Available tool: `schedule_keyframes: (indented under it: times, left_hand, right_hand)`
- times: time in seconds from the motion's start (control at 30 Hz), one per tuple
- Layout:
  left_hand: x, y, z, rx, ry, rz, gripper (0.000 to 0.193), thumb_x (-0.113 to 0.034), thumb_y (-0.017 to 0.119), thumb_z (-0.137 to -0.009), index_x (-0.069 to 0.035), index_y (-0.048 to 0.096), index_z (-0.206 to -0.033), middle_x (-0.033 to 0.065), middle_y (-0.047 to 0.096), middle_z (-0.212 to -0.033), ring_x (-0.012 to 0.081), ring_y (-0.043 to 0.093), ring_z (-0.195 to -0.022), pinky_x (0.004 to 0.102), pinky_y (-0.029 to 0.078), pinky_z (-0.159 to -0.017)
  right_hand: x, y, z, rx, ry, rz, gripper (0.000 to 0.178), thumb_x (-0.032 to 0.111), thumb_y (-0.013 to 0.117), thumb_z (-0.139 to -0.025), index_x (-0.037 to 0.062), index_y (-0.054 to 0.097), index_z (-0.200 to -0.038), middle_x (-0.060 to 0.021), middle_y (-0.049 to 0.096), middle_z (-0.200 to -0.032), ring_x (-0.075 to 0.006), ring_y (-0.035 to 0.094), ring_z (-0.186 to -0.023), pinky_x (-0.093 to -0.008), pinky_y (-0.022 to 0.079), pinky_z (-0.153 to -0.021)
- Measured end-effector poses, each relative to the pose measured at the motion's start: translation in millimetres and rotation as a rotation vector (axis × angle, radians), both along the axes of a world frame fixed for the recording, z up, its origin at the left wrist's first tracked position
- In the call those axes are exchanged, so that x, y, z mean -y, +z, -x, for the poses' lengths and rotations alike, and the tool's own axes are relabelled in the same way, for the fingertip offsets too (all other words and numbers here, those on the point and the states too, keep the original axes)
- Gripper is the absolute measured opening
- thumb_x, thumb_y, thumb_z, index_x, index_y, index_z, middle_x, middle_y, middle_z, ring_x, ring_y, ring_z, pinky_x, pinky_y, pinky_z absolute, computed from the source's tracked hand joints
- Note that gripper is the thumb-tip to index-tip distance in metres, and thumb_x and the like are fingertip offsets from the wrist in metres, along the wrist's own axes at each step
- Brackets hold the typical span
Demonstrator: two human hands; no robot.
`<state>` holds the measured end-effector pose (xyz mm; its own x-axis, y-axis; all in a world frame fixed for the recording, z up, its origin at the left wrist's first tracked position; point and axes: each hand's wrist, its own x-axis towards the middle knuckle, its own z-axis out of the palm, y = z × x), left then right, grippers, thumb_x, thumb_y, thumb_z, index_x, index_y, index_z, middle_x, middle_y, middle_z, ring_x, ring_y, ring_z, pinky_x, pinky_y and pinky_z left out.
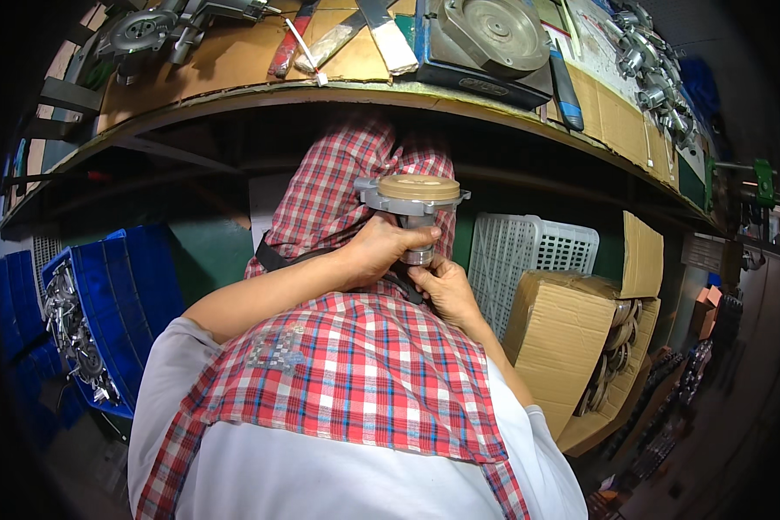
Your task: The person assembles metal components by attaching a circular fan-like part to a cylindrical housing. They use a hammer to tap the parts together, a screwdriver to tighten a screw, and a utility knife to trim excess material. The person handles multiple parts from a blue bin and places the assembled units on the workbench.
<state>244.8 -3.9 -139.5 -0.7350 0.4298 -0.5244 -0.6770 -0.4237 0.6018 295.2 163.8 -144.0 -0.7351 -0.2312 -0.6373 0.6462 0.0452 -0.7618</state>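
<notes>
A grey metal housing [396,205] is held upright above my lap, its wide flange at the top and its round stem pointing down toward me. On the flange sits a tan round disc [418,187]. My left hand [377,249] is wrapped around the stem, thumb laid across it. At the stem's lower end, my right hand [446,289] is closed, with thumb and fingers gripping around that end. Whether a small part is also pinched there is hidden.
Ahead is a workbench [338,91] bearing a heavy round metal fixture [494,35], a file-like tool with a dark handle [566,91] and metal castings [139,35]. A blue bin [117,286] of metal parts stands left; a white basket [503,260] and a cardboard box [559,338] of round parts stand right.
</notes>
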Motion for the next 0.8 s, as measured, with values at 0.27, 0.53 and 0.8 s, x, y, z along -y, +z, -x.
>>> schedule_keyframes:
  times: [0.27, 0.53, 0.8]
  left_hand:
    - [0, -3, 0, -0.036, 0.006, 0.035, 0.039, -0.013, 0.076, -0.083, -0.001, 0.054, -0.113, 0.0061, 0.060, -0.094, 0.0137, 0.058, -0.084, 0.0301, 0.049, -0.070]
    - [-2, -9, -1, -0.046, 0.007, 0.019, 0.040, -0.015, 0.074, -0.084, 0.003, 0.052, -0.111, 0.0115, 0.062, -0.087, 0.0169, 0.062, -0.067, 0.0293, 0.053, -0.054]
    - [-1, -11, -1, -0.069, 0.009, 0.046, 0.041, -0.015, 0.074, -0.084, 0.004, 0.051, -0.112, 0.0106, 0.062, -0.084, 0.0159, 0.062, -0.065, 0.0279, 0.052, -0.049]
  right_hand:
    - [1, 3, 1, 0.029, -0.003, -0.003, 0.019, 0.014, 0.071, -0.089, 0.0022, 0.065, -0.101, 0.0012, 0.061, -0.082, -0.0052, 0.049, -0.067, -0.0209, 0.042, -0.062]
    - [-2, -3, -1, 0.068, -0.054, 0.013, 0.012, 0.015, 0.070, -0.089, 0.0040, 0.067, -0.092, -0.0013, 0.067, -0.076, -0.0040, 0.053, -0.060, -0.0175, 0.043, -0.054]
    - [-3, -8, -2, 0.086, -0.047, 0.044, 0.016, 0.018, 0.067, -0.092, 0.0033, 0.069, -0.098, -0.0021, 0.069, -0.079, -0.0037, 0.054, -0.062, -0.0166, 0.043, -0.055]
